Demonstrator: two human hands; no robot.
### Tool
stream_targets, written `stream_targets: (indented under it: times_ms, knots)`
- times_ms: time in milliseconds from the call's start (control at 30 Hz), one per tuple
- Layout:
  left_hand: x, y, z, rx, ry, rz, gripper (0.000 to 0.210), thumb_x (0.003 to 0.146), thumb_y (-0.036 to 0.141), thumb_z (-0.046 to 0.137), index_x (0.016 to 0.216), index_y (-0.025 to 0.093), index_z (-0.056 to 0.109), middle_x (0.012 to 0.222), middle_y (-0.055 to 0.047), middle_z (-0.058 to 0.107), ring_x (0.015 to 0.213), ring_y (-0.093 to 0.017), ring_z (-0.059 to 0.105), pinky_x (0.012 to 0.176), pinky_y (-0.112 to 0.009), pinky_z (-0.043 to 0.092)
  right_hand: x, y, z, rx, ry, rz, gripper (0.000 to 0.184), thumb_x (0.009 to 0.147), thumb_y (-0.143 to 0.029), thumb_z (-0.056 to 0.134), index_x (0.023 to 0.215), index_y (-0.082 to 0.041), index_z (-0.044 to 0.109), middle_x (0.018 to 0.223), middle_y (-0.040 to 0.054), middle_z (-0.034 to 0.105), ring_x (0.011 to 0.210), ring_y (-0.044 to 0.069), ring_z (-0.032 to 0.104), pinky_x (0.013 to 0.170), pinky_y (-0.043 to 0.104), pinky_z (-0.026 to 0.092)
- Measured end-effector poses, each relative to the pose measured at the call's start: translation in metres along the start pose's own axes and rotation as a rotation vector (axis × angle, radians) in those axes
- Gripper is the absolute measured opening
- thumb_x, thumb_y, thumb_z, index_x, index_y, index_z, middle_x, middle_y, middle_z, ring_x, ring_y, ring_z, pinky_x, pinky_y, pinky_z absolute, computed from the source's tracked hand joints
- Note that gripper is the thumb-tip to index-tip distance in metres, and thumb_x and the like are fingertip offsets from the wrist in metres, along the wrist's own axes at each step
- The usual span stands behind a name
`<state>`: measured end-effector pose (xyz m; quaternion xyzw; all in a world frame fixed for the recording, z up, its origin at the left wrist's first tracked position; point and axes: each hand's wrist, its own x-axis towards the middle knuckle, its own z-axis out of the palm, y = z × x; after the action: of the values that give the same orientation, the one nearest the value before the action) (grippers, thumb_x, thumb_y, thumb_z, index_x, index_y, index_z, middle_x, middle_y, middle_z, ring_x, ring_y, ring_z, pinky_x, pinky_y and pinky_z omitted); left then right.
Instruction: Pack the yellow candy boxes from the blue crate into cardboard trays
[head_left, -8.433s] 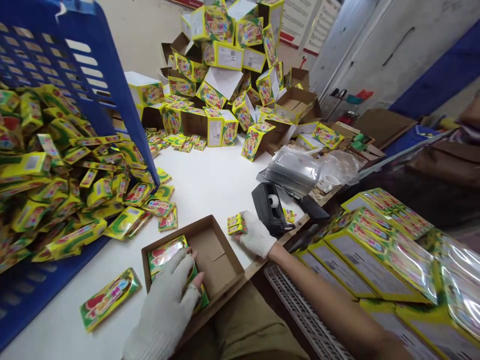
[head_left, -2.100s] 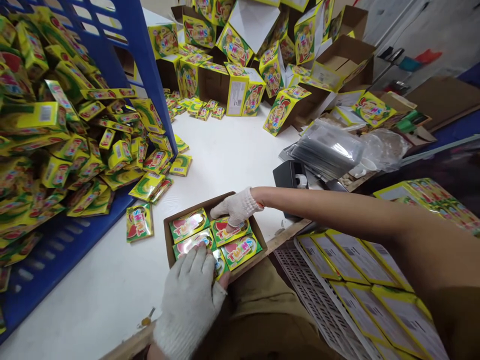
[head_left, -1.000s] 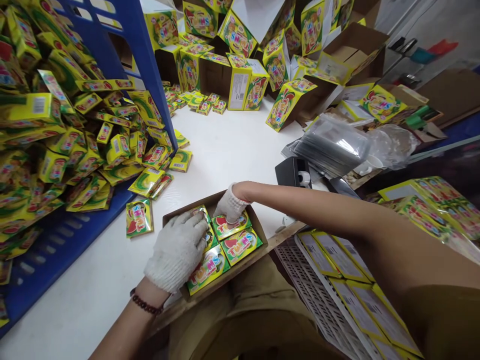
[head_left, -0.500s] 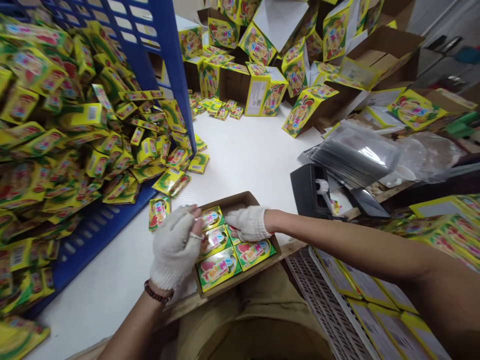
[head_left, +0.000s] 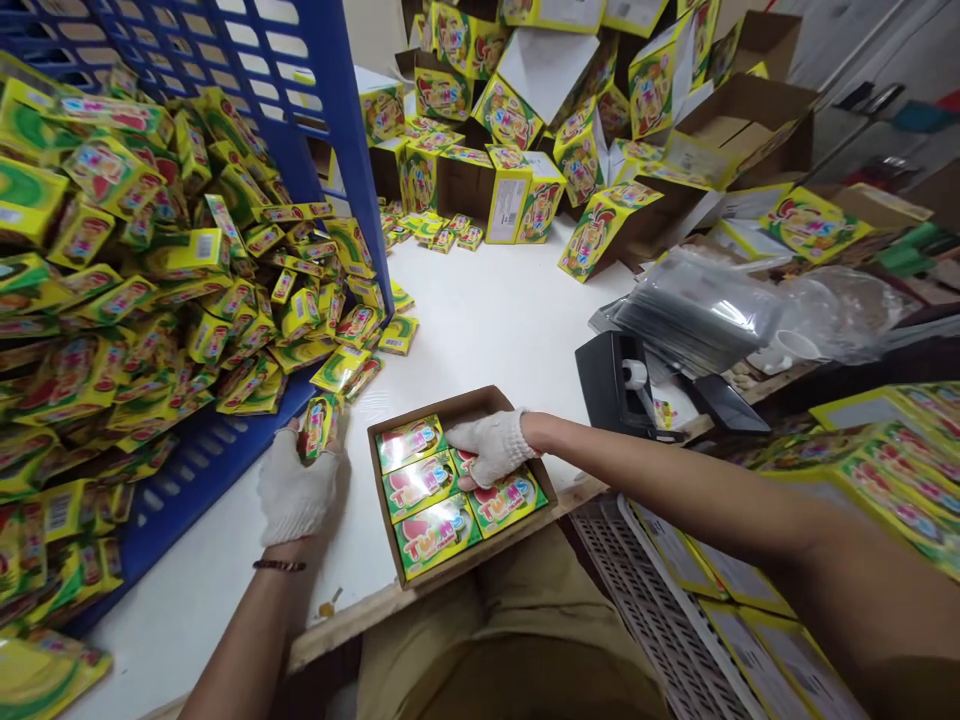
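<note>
This looks like a packing workshop or a small factory's packing bench. A blue crate (head_left: 341, 150) on the left is heaped with small printed packs (head_left: 206, 335), and matching empty cartons (head_left: 517, 200) are piled at the far side of the white worktable (head_left: 502, 310). On the right sit a tape dispenser (head_left: 600, 385), stacked clear plastic sheets (head_left: 697, 305) and rows of filled boxes (head_left: 892, 480).

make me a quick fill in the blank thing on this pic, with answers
The left hand, at a small packet, has a ____ on its wrist.
The right hand is inside the box, whose picture-left column of packets numbers ____.
The large plastic basket is coloured ____.

Missing words: bracelet; three; blue.
</note>
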<state>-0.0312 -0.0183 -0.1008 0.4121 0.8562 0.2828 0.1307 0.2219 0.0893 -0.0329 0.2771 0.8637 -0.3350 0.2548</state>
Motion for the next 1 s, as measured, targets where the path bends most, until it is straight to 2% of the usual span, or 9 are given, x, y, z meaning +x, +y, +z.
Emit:
stream_targets:
  times_ms: [100, 167, 267, 333, 433, 567, 733, 900, 1000]
  knots:
    - [-0.011, 0.007, -0.005, -0.282, 0.062, 0.065, 0.071, 0.081, 0.047, 0.057, 0.141, 0.013, 0.04, 0.132, -0.016, 0.057, 0.115, -0.028, 0.06, 0.101, -0.044, 0.048, 0.001, 0.0, 0.003, -0.018, 0.006, -0.016, 0.074, 0.073, -0.054, 0.07, 0.133, -0.015, 0.052, 0.138, 0.0165, 0.055, 0.121, 0.033, 0.057, 0.096, 0.038, 0.048]
    - [-0.023, 0.015, -0.012, -0.301, 0.113, 0.199, 0.071, 0.081, 0.045, 0.058, 0.141, 0.013, 0.04, 0.133, -0.016, 0.056, 0.116, -0.028, 0.059, 0.103, -0.044, 0.047, -0.001, -0.002, 0.002, 0.023, 0.074, 0.017, 0.06, 0.078, -0.051, 0.066, 0.126, -0.016, 0.057, 0.132, 0.0153, 0.059, 0.116, 0.032, 0.059, 0.093, 0.038, 0.048]
    - [-0.039, 0.034, -0.023, -0.156, 0.193, 0.515, 0.064, 0.084, 0.034, 0.058, 0.142, 0.017, 0.04, 0.13, -0.015, 0.058, 0.117, -0.029, 0.058, 0.105, -0.047, 0.046, -0.01, -0.011, -0.005, 0.235, 0.337, 0.068, 0.033, 0.091, -0.041, 0.05, 0.111, -0.018, 0.061, 0.104, 0.0082, 0.068, 0.094, 0.023, 0.064, 0.081, 0.033, 0.049]
    - [-0.045, 0.048, -0.028, -0.074, 0.196, 0.773, 0.064, 0.083, 0.022, 0.056, 0.144, 0.02, 0.037, 0.128, -0.014, 0.059, 0.119, -0.028, 0.056, 0.105, -0.046, 0.046, -0.019, -0.017, -0.013, 0.419, 0.518, -0.02, 0.031, 0.096, -0.038, 0.039, 0.106, -0.017, 0.06, 0.09, 0.0038, 0.066, 0.084, 0.017, 0.061, 0.075, 0.028, 0.047]
    - [-0.049, 0.071, -0.026, -0.052, 0.163, 1.009, 0.07, 0.081, 0.01, 0.051, 0.147, 0.023, 0.033, 0.129, -0.013, 0.058, 0.122, -0.027, 0.055, 0.105, -0.046, 0.046, -0.035, -0.025, -0.029, 0.547, 0.609, -0.159, 0.027, 0.094, -0.038, 0.044, 0.098, -0.015, 0.058, 0.083, 0.001, 0.061, 0.077, 0.013, 0.056, 0.067, 0.023, 0.044]
    - [-0.051, 0.09, -0.015, -0.053, 0.154, 0.86, 0.061, 0.084, 0.019, 0.055, 0.143, 0.016, 0.038, 0.139, -0.018, 0.051, 0.131, -0.03, 0.048, 0.107, -0.048, 0.044, -0.061, -0.023, -0.043, 0.333, 0.73, 0.023, 0.02, 0.085, -0.034, 0.057, 0.094, -0.016, 0.059, 0.075, -0.0009, 0.056, 0.071, 0.013, 0.051, 0.063, 0.024, 0.037]
    - [-0.055, 0.091, -0.007, -0.011, 0.037, 0.806, 0.023, 0.089, 0.026, 0.05, 0.106, 0.018, 0.064, 0.12, -0.012, 0.065, 0.113, -0.025, 0.06, 0.098, -0.042, 0.051, -0.068, -0.002, -0.03, 0.162, 0.777, 0.322, 0.029, 0.083, -0.031, 0.058, 0.11, -0.02, 0.055, 0.073, -0.0008, 0.057, 0.062, 0.014, 0.046, 0.057, 0.025, 0.03]
    - [-0.056, 0.097, -0.001, -0.012, -0.047, 0.884, 0.018, 0.089, 0.022, 0.048, 0.083, 0.02, 0.064, 0.103, -0.007, 0.069, 0.098, -0.021, 0.063, 0.087, -0.035, 0.053, -0.039, 0.007, -0.007, 0.237, 0.706, 0.369, 0.025, 0.088, -0.033, 0.054, 0.109, -0.021, 0.054, 0.082, 0.0024, 0.062, 0.071, 0.016, 0.054, 0.06, 0.025, 0.035]
    - [-0.054, 0.101, 0.001, 0.015, -0.103, 0.898, 0.017, 0.088, 0.018, 0.047, 0.082, 0.02, 0.063, 0.101, -0.007, 0.068, 0.096, -0.021, 0.063, 0.089, -0.035, 0.052, -0.03, 0.008, -0.002, 0.104, 0.725, 0.305, 0.023, 0.089, -0.036, 0.055, 0.107, -0.022, 0.059, 0.105, 0.0066, 0.061, 0.084, 0.018, 0.059, 0.068, 0.026, 0.04]
